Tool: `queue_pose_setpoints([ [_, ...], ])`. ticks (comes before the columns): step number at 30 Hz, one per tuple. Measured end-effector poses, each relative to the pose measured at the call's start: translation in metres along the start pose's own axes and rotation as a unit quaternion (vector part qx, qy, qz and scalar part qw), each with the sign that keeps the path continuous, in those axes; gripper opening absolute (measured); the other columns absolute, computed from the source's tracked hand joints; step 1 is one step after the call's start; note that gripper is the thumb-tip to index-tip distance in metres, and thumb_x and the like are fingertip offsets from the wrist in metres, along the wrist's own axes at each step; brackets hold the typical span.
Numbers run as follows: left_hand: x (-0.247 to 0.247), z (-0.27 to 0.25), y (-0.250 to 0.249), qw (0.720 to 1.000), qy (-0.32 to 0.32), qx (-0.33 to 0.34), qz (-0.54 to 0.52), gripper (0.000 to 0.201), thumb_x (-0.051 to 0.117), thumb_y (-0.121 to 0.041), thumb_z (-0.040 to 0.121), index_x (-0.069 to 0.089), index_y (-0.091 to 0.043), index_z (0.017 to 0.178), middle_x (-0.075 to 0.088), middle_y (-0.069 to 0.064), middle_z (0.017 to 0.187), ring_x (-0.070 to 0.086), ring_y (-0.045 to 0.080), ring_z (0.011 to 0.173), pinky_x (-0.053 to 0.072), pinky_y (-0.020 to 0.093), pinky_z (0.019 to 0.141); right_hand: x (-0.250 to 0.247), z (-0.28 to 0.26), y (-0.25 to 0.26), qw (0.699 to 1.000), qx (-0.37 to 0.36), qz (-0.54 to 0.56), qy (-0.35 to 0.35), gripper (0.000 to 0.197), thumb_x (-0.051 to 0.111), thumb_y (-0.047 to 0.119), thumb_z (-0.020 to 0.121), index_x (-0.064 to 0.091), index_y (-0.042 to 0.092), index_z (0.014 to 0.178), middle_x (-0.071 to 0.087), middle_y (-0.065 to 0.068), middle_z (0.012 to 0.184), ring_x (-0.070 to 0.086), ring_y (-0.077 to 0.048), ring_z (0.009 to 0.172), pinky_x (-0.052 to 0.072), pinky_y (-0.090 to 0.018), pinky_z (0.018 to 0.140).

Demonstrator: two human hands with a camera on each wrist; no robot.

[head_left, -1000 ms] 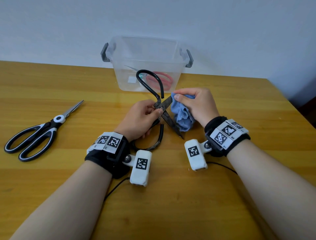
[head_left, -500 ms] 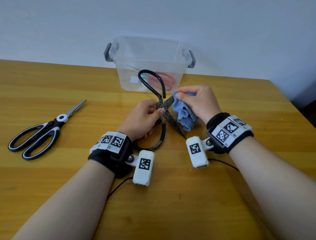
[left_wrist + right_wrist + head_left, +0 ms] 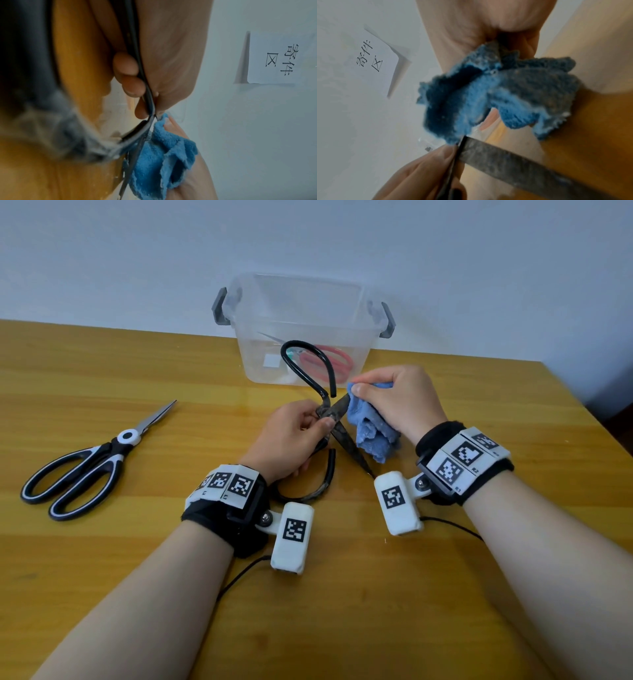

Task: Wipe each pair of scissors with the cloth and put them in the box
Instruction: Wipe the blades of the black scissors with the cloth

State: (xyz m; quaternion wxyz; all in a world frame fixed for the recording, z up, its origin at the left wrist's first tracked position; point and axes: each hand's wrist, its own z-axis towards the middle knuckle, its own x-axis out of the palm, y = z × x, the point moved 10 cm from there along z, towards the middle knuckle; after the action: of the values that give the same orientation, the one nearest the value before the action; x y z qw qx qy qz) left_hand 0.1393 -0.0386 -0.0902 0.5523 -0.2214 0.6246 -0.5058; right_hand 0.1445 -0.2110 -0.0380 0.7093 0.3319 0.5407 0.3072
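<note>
A: Left hand (image 3: 291, 436) has its grip pinched on the black iron scissors (image 3: 337, 424) right at the pivot, blades spread in an X, one loop handle standing up beyond the grip, the other curling down by the wrist.

B: Sensible spot, I'd say. Holding at the pivot likely keeps the blades open and steady while leaving both clear to wipe.

A: Right hand (image 3: 399, 402) has its grip closed around the bunched blue cloth (image 3: 373, 433), thumb pressing it onto the upper blade just right of the left grip. The rest of the cloth hangs beside the lower blade.

B: And the box (image 3: 305, 337)?

A: Clear, past both grips at the back of the surface (image 3: 137, 594), red-handled scissors (image 3: 329, 361) already inside. It's near, so probably a short drop once this is wiped.

B: Anything waiting?

A: Black-and-white scissors (image 3: 89, 460), well left of the left grip, lying shut on the surface.
</note>
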Motion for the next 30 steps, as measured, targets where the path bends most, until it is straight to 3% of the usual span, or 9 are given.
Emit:
queue_pose_setpoints([
  [5, -0.002, 0.0, 0.001, 1.0, -0.009, -0.003, -0.005, 0.024, 0.055, -0.021, 0.105, 0.058, 0.001, 0.096, 0.062, 0.021, 0.066, 0.052, 0.021, 0.034, 0.039, 0.028, 0.031, 0.032, -0.017, 0.004, 0.994, -0.008, 0.018, 0.108, 0.01, 0.078, 0.024, 0.088, 0.082, 0.031, 0.094, 0.077, 0.016, 0.096, 0.067, 0.006, 0.098, 0.05, -0.015, 0.089],
  [10, 0.001, -0.001, 0.003, 1.0, 0.003, -0.001, -0.014, 0.025, 0.056, -0.024, 0.105, 0.058, 0.0, 0.098, 0.067, 0.03, 0.08, 0.053, 0.022, 0.035, 0.038, 0.026, 0.03, 0.005, -0.004, -0.006, 1.0, -0.001, 0.013, 0.012, 0.009, 0.077, 0.023, 0.089, 0.081, 0.031, 0.092, 0.074, 0.02, 0.092, 0.064, 0.013, 0.092, 0.044, -0.002, 0.077],
  [13, 0.0, 0.0, 0.002, 1.0, 0.001, -0.003, -0.002, 0.027, 0.055, -0.025, 0.105, 0.057, 0.0, 0.096, 0.067, 0.031, 0.077, 0.053, 0.027, 0.036, 0.038, 0.027, 0.03, -0.008, 0.002, -0.006, 1.0, 0.004, -0.017, -0.022, 0.01, 0.075, 0.025, 0.09, 0.081, 0.033, 0.09, 0.074, 0.018, 0.095, 0.062, 0.01, 0.096, 0.045, -0.006, 0.081],
  [16, 0.0, 0.001, 0.0, 1.0, -0.003, -0.008, -0.008, 0.025, 0.054, -0.023, 0.105, 0.058, 0.001, 0.096, 0.066, 0.028, 0.072, 0.053, 0.027, 0.036, 0.037, 0.026, 0.03, 0.01, -0.003, 0.005, 0.998, -0.008, -0.002, 0.057, 0.012, 0.076, 0.025, 0.089, 0.08, 0.036, 0.087, 0.075, 0.023, 0.091, 0.063, 0.012, 0.097, 0.046, -0.007, 0.087],
  [18, -0.002, 0.0, 0.0, 1.0, -0.007, -0.01, -0.008, 0.023, 0.054, -0.019, 0.104, 0.058, 0.001, 0.096, 0.062, 0.017, 0.063, 0.053, 0.023, 0.035, 0.038, 0.026, 0.031, 0.031, -0.01, 0.01, 0.991, -0.017, -0.01, 0.129, 0.009, 0.078, 0.025, 0.088, 0.081, 0.034, 0.09, 0.074, 0.024, 0.091, 0.062, 0.016, 0.096, 0.042, 0.0, 0.081],
  [20, -0.001, 0.0, 0.002, 1.0, -0.007, -0.011, -0.01, 0.024, 0.055, -0.02, 0.105, 0.058, 0.002, 0.096, 0.06, 0.01, 0.059, 0.052, 0.022, 0.034, 0.038, 0.026, 0.031, 0.033, -0.011, 0.006, 0.991, -0.012, 0.013, 0.131, 0.009, 0.078, 0.023, 0.088, 0.082, 0.029, 0.093, 0.074, 0.022, 0.091, 0.062, 0.017, 0.092, 0.042, 0.0, 0.076],
  [26, 0.0, -0.002, 0.0, 1.0, 0.002, -0.01, -0.011, 0.026, 0.055, -0.023, 0.106, 0.058, 0.002, 0.098, 0.067, 0.03, 0.081, 0.052, 0.019, 0.034, 0.037, 0.025, 0.03, -0.003, 0.006, -0.012, 1.0, 0.012, 0.015, 0.001, 0.009, 0.076, 0.023, 0.089, 0.082, 0.03, 0.092, 0.075, 0.018, 0.091, 0.065, 0.012, 0.092, 0.044, -0.003, 0.074],
  [28, 0.0, -0.002, 0.0, 1.0, -0.001, -0.011, -0.003, 0.026, 0.054, -0.023, 0.106, 0.058, 0.001, 0.097, 0.068, 0.03, 0.082, 0.052, 0.019, 0.034, 0.038, 0.025, 0.03, -0.006, 0.01, -0.008, 1.0, 0.017, 0.004, 0.011, 0.01, 0.076, 0.024, 0.089, 0.081, 0.033, 0.089, 0.074, 0.021, 0.089, 0.064, 0.011, 0.092, 0.044, -0.004, 0.074],
  [30, 0.0, 0.0, 0.0, 1.0, -0.002, -0.01, -0.006, 0.025, 0.054, -0.023, 0.106, 0.058, 0.0, 0.097, 0.068, 0.031, 0.079, 0.052, 0.023, 0.035, 0.038, 0.026, 0.03, 0.005, 0.005, 0.0, 0.998, 0.01, 0.011, 0.068, 0.009, 0.077, 0.025, 0.088, 0.081, 0.032, 0.089, 0.075, 0.022, 0.09, 0.064, 0.012, 0.093, 0.045, -0.004, 0.078],
])
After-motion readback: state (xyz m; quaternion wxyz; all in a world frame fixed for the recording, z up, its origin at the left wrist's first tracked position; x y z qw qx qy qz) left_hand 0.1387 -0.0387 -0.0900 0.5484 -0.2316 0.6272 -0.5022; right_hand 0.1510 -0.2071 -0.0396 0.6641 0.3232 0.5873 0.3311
